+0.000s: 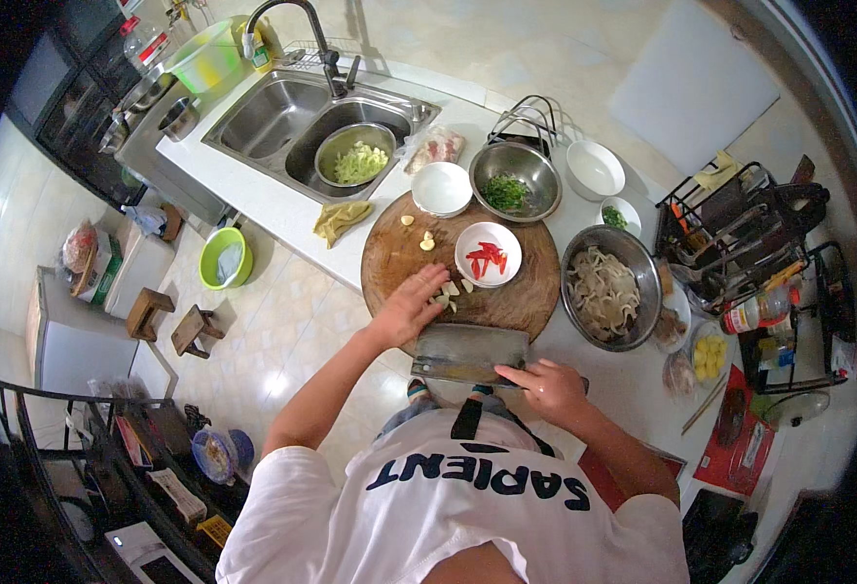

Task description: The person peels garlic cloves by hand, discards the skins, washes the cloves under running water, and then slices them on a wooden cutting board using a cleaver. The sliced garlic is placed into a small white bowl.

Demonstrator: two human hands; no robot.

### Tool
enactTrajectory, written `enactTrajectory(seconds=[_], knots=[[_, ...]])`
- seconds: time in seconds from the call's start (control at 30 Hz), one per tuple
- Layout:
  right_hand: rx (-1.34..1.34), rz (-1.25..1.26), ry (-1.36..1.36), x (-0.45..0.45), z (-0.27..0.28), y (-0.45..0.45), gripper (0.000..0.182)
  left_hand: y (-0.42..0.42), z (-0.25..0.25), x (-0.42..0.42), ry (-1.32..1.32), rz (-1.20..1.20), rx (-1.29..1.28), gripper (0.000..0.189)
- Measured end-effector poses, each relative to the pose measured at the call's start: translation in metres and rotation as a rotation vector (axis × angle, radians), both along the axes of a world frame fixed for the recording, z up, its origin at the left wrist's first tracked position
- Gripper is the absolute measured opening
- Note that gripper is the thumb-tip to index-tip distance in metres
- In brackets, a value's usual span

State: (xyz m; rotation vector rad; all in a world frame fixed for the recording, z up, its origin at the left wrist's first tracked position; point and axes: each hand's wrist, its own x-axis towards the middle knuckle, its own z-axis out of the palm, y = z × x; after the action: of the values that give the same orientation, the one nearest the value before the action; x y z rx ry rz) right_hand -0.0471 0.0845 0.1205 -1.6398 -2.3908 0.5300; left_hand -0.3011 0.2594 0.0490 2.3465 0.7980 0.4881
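On a round wooden chopping board (527,303), my left hand (408,306) lies flat with its fingertips at pale garlic slices (446,294). My right hand (551,389) grips the handle of a cleaver (470,353), whose wide blade lies over the board's near edge, index finger along the blade. Several peeled garlic cloves (427,241) sit farther up the board. A white bowl of cut red chili (488,255) stands on the board, right of the slices. Behind it are an empty white bowl (441,189) and a steel bowl with chopped green herbs (514,182).
A steel bowl of torn mushrooms (611,288) stands right of the board. A yellow cloth (342,221) lies at the counter's left edge. The double sink (282,109) holds a bowl of chopped pale-green vegetable (357,155). A utensil rack (735,219) stands at right.
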Motion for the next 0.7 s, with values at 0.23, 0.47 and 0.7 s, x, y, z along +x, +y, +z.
enactTrajectory(seconds=[0.23,0.47,0.7], knots=[[-0.397,-0.485,0.61,0.023,-0.027,-0.055,0.038,0.009,-0.028,0.007,0.014,0.045,-0.013,0.049],[-0.707,-0.814,1.437,0.007,-0.052,-0.068,0.014,0.015,-0.029,0.029,0.035,-0.136,0.012,0.045],[-0.705,-0.91,1.687,-0.025,-0.081,-0.058,0.011,0.016,-0.024,0.026,0.006,-0.262,-0.023,0.039]])
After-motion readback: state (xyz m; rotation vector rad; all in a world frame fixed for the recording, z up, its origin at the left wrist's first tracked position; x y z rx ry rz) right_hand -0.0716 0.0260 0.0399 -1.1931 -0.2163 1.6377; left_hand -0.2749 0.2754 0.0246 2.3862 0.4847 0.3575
